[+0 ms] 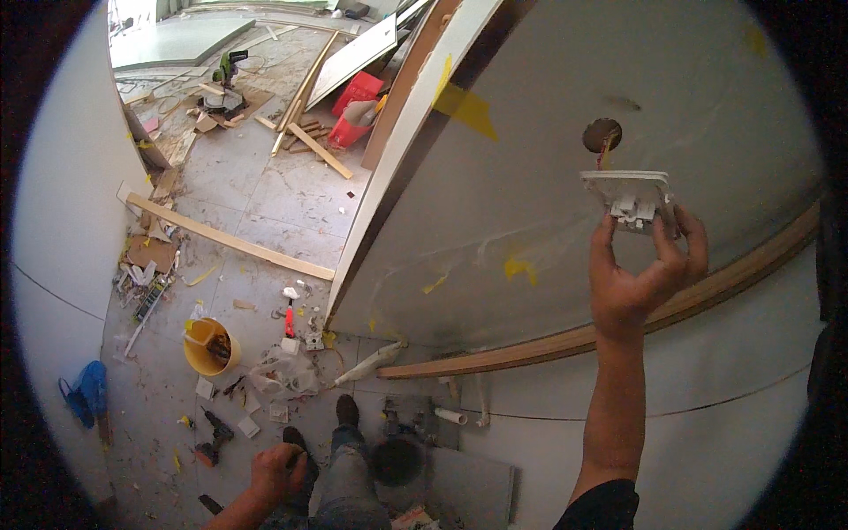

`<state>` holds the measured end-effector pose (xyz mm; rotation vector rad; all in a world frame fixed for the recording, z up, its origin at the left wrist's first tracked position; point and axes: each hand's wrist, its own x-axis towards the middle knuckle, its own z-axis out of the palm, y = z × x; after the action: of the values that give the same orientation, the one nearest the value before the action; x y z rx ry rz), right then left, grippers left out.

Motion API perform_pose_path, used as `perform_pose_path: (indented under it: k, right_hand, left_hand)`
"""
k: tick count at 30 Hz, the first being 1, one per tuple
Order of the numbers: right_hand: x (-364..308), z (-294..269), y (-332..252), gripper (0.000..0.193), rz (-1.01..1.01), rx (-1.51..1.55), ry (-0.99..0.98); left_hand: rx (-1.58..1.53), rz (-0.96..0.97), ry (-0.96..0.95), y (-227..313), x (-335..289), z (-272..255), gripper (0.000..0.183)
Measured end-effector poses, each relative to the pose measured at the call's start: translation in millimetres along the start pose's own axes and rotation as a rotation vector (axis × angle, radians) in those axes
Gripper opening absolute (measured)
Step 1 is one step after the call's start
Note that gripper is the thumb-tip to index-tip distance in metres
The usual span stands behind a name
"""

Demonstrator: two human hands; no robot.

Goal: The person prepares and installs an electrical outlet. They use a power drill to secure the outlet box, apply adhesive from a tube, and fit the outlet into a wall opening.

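Observation:
My right hand is raised toward the wall, pinching a white wall switch between thumb and fingers. The switch's back, with its terminal blocks, faces me. Thin red and yellow wires come out of a round hole in the wall just above the plate; where they end is hidden. My left hand hangs low near my leg with its fingers curled closed. Whatever it may hold cannot be made out.
A wooden rail runs along the wall. On the littered floor are a yellow bucket, a cordless drill, a red-handled hammer, a plastic bag and a long wooden strip. A mitre saw stands farther back.

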<state>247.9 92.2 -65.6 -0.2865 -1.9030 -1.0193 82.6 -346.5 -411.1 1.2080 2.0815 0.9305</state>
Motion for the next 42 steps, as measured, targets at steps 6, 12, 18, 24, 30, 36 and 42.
perform_pose_path:
  k: [6, 12, 18, 24, 30, 36, 42]
  right_hand:
    - [7, -5, -5, 0.061, -0.006, -0.049, -0.058]
    - [12, -2, 0, 0.065, -0.007, -0.016, -0.070]
    - [16, -2, 4, 0.062, -0.038, -0.021, -0.089]
    - [21, -2, 8, 0.064, -0.049, -0.003, -0.097]
    - [21, -2, 8, 0.065, -0.041, -0.002, -0.093]
    - [23, -2, 7, 0.062, -0.020, 0.022, -0.114]
    - [20, -1, 4, 0.063, 0.047, 0.059, -0.111]
  left_hand:
    - [0.035, 0.041, 0.034, -13, -5, 7, 0.012]
    - [0.111, 0.030, 0.016, -11, -4, 5, 0.012]
    - [0.049, 0.011, 0.023, -6, -2, 4, 0.012]
    - [0.085, 0.054, 0.045, -3, -2, 6, 0.012]
    - [0.125, 0.048, 0.014, -9, -2, 10, 0.010]
    - [0.091, 0.063, 0.058, -13, -4, 11, 0.011]
    - [0.085, 0.014, 0.012, -21, -7, 14, 0.012]
